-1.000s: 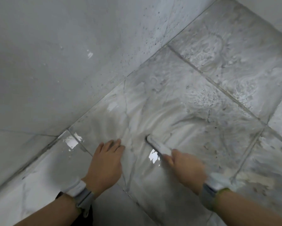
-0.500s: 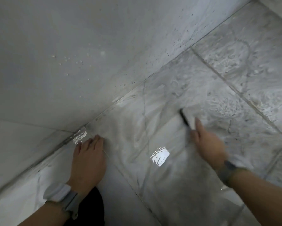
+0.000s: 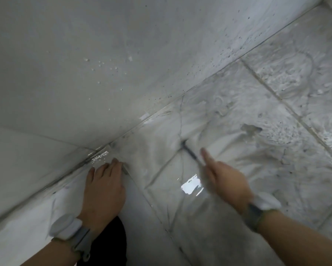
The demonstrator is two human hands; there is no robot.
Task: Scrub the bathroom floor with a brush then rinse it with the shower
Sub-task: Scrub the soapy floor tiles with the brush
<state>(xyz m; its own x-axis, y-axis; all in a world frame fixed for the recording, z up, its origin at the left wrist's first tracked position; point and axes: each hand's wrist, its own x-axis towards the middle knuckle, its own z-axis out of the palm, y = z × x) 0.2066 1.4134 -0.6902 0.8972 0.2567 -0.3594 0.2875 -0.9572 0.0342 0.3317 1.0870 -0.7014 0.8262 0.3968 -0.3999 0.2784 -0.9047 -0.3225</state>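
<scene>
The wet, soapy marble floor (image 3: 238, 150) fills the right and lower part of the head view. My right hand (image 3: 226, 181) grips a brush (image 3: 189, 150), blurred by motion, whose dark edge touches the tile just in front of my fingers. Most of the brush is hidden under the hand. My left hand (image 3: 103, 187) rests flat on the floor near the wall joint, fingers straight and together. Both wrists carry grey bands.
A pale wall (image 3: 103, 64) speckled with dark spots and water drops rises on the left and meets the floor along a diagonal joint. Grout lines (image 3: 288, 110) cross the floor. Foam swirls cover the far right tiles. A dark garment (image 3: 107, 244) shows at the bottom.
My right hand has swept the brush away from me and then leftward across the tile. My left hand shifted left toward the wall joint and stays flat.
</scene>
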